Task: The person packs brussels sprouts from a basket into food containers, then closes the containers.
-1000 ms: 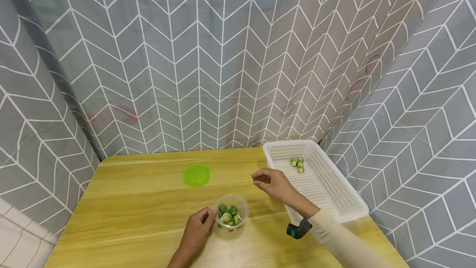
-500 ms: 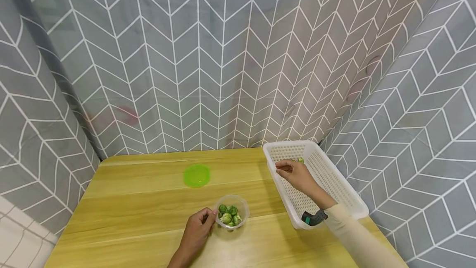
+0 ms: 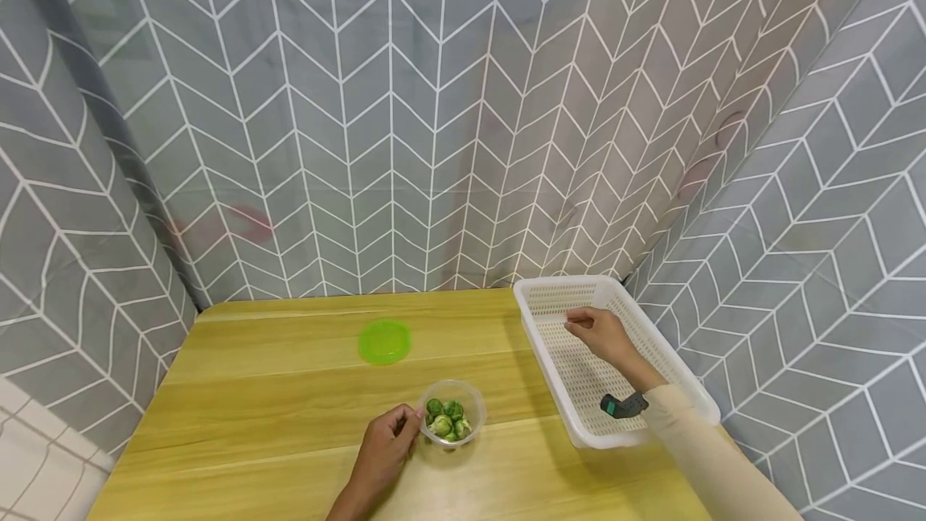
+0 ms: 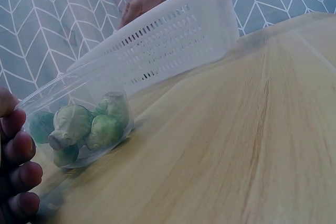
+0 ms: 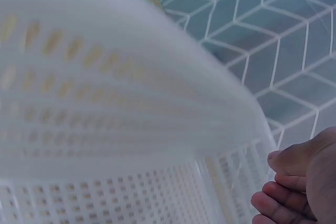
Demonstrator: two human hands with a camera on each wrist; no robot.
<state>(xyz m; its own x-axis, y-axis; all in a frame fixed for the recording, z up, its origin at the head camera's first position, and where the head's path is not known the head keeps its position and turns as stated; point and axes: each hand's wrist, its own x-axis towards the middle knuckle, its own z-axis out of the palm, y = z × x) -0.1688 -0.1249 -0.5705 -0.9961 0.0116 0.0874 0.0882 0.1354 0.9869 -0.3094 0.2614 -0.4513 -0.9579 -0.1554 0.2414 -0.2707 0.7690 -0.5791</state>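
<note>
A small clear plastic bowl (image 3: 473,402) stands on the table with several Brussels sprouts (image 3: 441,425) inside. At its left rim my left hand (image 3: 383,450) pinches the edge between thumb and fingers. In the left wrist view the sprouts (image 4: 72,121) show through the bowl's wall. My right hand (image 3: 604,338) hovers over the white perforated basket (image 3: 544,376), towards its far end, fingers loosely bent. Nothing shows between thumb and fingers of the right hand (image 5: 296,187) in the right wrist view. The hand hides the sprouts in the basket.
A green round lid (image 3: 384,342) lies flat on the wooden table (image 3: 289,392), behind and left of the bowl. The basket's raised walls stand at the table's right side. Patterned grey curtains (image 3: 405,119) hang behind the table and on both sides.
From beside the basket's left rim, my right hand has moved right and over the basket's inside, now covering the sprouts there. The left hand and bowl have stayed in place.
</note>
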